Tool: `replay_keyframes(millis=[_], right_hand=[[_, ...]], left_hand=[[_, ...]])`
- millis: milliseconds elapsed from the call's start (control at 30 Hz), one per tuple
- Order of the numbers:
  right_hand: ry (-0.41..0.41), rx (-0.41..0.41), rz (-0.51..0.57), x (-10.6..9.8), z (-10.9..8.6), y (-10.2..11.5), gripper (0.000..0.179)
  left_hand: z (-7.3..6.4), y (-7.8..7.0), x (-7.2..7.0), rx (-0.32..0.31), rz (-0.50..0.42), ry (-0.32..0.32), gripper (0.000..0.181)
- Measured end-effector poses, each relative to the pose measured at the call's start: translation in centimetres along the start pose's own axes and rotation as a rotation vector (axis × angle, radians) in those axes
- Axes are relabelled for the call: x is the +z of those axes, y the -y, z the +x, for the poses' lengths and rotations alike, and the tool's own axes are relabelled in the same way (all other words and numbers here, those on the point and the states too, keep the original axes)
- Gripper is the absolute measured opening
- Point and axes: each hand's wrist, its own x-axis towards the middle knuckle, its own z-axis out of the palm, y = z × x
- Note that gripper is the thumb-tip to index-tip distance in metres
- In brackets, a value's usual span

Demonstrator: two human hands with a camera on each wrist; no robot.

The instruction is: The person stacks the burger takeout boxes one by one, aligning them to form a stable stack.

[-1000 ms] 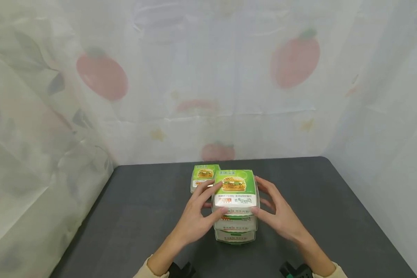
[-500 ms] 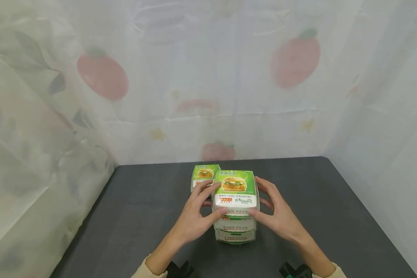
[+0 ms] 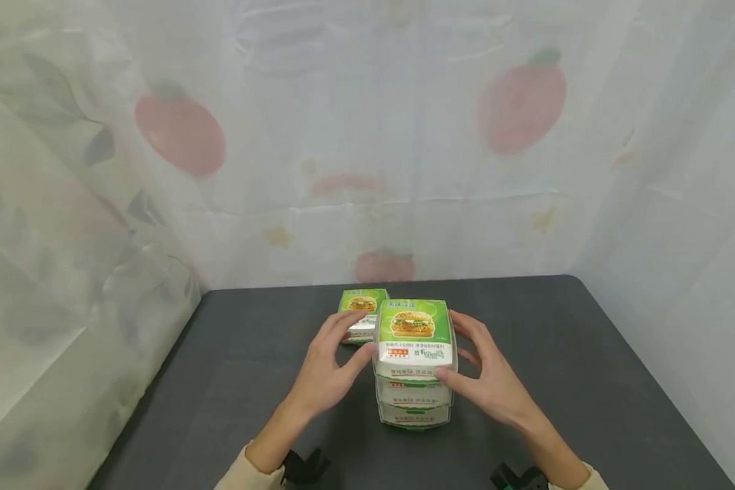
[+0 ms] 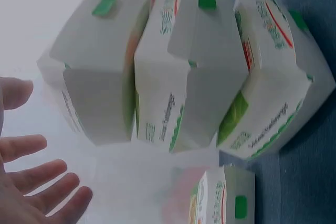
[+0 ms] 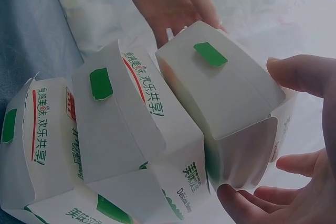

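Observation:
Three burger boxes are stacked near the table's middle. The top box (image 3: 414,354) has a green lid with a burger picture, and the middle box (image 3: 413,396) and bottom box (image 3: 414,416) show below it. My right hand (image 3: 490,374) holds the top box at its right side, thumb at the front corner and fingers along the side. In the right wrist view the top box (image 5: 231,98) sits between that thumb and fingers. My left hand (image 3: 321,371) is beside the stack on the left, fingers spread and apart from the boxes in the left wrist view.
Behind the stack to the left stands another burger box (image 3: 361,303), partly hidden by the stack. The dark table (image 3: 239,401) reaches back to a pale fruit-print curtain (image 3: 367,136), with more curtain at both sides.
My left hand has let go of the top box and moved left, fingers opening. The right hand keeps its place, its thumb a little further left on the box front. The stack has stayed put.

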Motion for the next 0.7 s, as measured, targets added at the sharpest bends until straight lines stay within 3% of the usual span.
replay_keyframes(millis=[167, 267, 700], right_hand=[[-0.002, 0.000, 0.000, 0.1, 0.0, 0.0, 0.086], [-0.002, -0.002, 0.001, 0.1, 0.0, 0.0, 0.086], [-0.002, -0.006, 0.019, 0.2, 0.0, 0.2, 0.087]], left_hand=[[0.7, 0.9, -0.3, 0.037, 0.060, -0.061, 0.048], [1.2, 1.5, -0.5, 0.025, 0.069, -0.072, 0.044], [2.6, 5.9, -0.6, -0.104, 0.094, -0.066, 0.050]])
